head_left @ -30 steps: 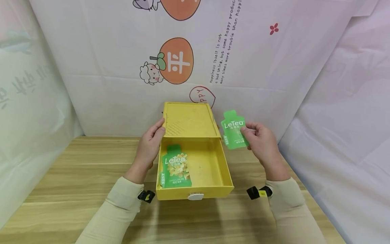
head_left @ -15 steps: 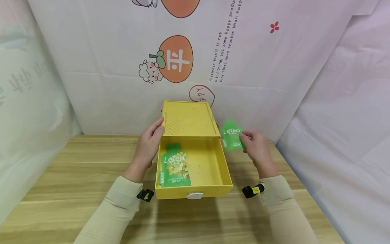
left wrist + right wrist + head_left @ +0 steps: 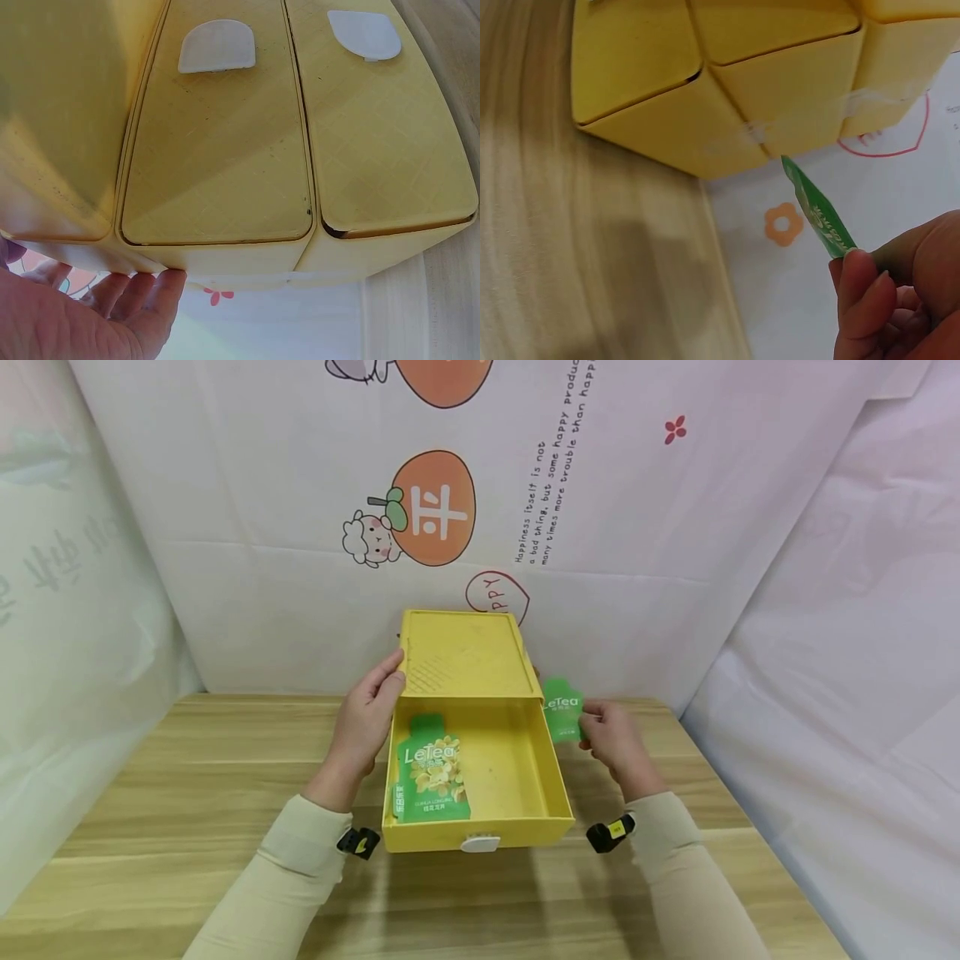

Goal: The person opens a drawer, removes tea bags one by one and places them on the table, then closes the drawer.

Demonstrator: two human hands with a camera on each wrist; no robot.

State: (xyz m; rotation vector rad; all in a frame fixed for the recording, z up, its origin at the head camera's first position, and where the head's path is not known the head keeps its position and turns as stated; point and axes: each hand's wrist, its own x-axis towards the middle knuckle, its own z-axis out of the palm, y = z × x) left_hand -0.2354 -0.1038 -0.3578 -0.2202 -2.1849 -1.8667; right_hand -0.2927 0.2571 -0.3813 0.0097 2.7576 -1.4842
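My left hand (image 3: 362,718) lies at the left side of a yellow drawer cabinet (image 3: 468,652); in the left wrist view its fingers (image 3: 161,304) touch the side wall. The cabinet's top drawer (image 3: 517,760) is pulled out. A green LeTea sachet (image 3: 431,781) with yellow flowers printed on it lies in the drawer's left part. To the right of the cabinet, my right hand (image 3: 617,739) pinches a second green LeTea sachet (image 3: 564,714) between thumb and fingers. In the right wrist view that sachet (image 3: 819,210) is seen nearly edge-on, apart from the cabinet wall.
Two lower drawers with white tabs (image 3: 217,46) are shut beneath the pulled-out one. The cabinet stands on a wooden table (image 3: 187,810) near a white printed sheet (image 3: 285,610) at the back. White sheets (image 3: 840,677) also hang at both sides.
My right hand has moved left and down with its sachet, which has come close to the cabinet's right side and is now partly hidden by it. The left hand has kept its place.
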